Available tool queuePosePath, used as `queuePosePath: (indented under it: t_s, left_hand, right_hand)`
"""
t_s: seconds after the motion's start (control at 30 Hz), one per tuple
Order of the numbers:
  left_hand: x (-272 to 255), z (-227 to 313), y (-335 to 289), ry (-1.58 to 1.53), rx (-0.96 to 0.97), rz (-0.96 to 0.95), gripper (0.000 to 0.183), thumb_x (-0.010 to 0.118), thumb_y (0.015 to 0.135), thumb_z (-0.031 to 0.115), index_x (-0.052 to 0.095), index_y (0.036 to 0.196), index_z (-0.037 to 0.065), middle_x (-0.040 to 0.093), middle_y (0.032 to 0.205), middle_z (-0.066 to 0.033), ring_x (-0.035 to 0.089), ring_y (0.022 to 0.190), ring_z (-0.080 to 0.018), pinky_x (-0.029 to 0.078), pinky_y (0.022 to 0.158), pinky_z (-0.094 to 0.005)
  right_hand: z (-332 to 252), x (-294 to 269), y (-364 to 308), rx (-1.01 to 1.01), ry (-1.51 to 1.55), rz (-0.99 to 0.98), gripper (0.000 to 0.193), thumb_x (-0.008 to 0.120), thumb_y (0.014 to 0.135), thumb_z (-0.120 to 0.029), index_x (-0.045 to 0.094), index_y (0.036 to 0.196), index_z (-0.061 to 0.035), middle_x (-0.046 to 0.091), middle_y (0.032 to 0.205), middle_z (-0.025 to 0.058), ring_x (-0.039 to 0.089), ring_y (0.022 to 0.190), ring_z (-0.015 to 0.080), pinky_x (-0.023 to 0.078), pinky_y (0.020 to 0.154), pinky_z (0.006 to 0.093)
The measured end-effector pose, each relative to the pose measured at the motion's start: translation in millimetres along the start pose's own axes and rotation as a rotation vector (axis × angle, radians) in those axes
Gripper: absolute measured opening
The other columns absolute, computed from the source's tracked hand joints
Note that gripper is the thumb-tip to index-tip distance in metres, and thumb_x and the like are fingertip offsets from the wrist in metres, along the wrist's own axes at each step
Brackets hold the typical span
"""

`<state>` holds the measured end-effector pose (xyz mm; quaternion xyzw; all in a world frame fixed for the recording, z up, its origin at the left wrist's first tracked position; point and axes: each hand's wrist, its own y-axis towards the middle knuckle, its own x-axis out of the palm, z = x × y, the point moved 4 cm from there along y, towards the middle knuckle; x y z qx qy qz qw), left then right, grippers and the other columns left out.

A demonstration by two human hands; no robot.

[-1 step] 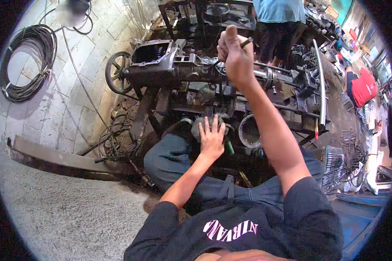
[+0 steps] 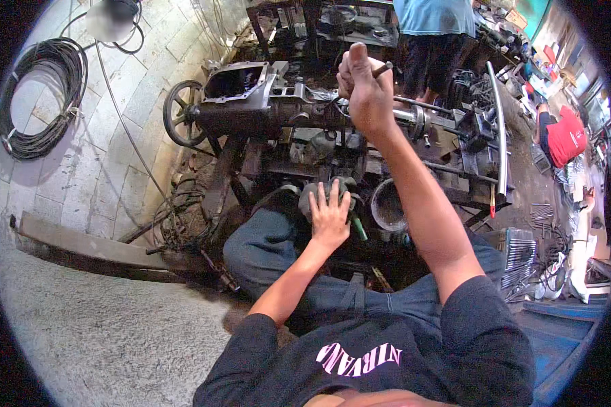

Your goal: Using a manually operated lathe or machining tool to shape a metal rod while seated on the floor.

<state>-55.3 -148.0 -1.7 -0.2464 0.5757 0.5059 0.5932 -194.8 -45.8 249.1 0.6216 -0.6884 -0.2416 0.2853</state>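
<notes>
My right hand (image 2: pixel 370 91) is raised over the machine, its fingers wrapped round a dark metal rod (image 2: pixel 383 70). One end of the rod sticks out past the thumb; the fist hides most of the rest. Lower down, my left hand (image 2: pixel 330 216) lies with fingers spread on a grey cloth-like bundle (image 2: pixel 349 186), near my left knee. What is under the bundle is hidden. Behind both hands stretches a long, greasy machine (image 2: pixel 251 117) with a spoked handwheel (image 2: pixel 182 114) at its left end and an open-topped box.
A round container (image 2: pixel 389 220) stands right of my left hand, by a green stick-like thing (image 2: pixel 358 229). A curved metal bar (image 2: pixel 500 129) rises at the machine's right. Two other people are beyond: one in a blue shirt (image 2: pixel 434 17), one in red (image 2: pixel 567 136). Coiled cable (image 2: pixel 10 102) hangs left.
My right hand and the rod have shifted very slightly downward. My left hand stays in the same place on the bundle.
</notes>
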Motion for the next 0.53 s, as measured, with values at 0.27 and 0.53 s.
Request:
queuePosePath:
  t_s: [0.27, 0.53]
  left_hand:
    - [-1, -12, 0, -0.102, -0.019, 0.221, 0.065, 0.079, 0.071, 0.034, 0.057, 0.127, 0.008, 0.051, 0.137, -0.0212, 0.046, 0.129, -0.0458, 0.036, 0.107, -0.0596]
    - [10, -28, -5, -0.266, -0.015, 0.243, 0.058, 0.075, 0.08, 0.044, 0.055, 0.126, 0.013, 0.052, 0.14, -0.0174, 0.046, 0.132, -0.0408, 0.033, 0.112, -0.0541]
  right_hand:
    - [-18, 84, -5, -0.38, -0.21, -0.206, 0.049, 0.05, 0.106, -0.032, 0.057, 0.075, 0.0052, 0.047, 0.057, 0.0175, 0.034, 0.05, 0.0223, 0.034, 0.047, 0.0388]
    - [-4, 73, -9, 0.084, -0.357, -0.214, 0.029, 0.065, 0.096, -0.028, 0.072, 0.109, -0.0035, 0.069, 0.088, 0.0253, 0.068, 0.088, 0.0423, 0.054, 0.075, 0.044]
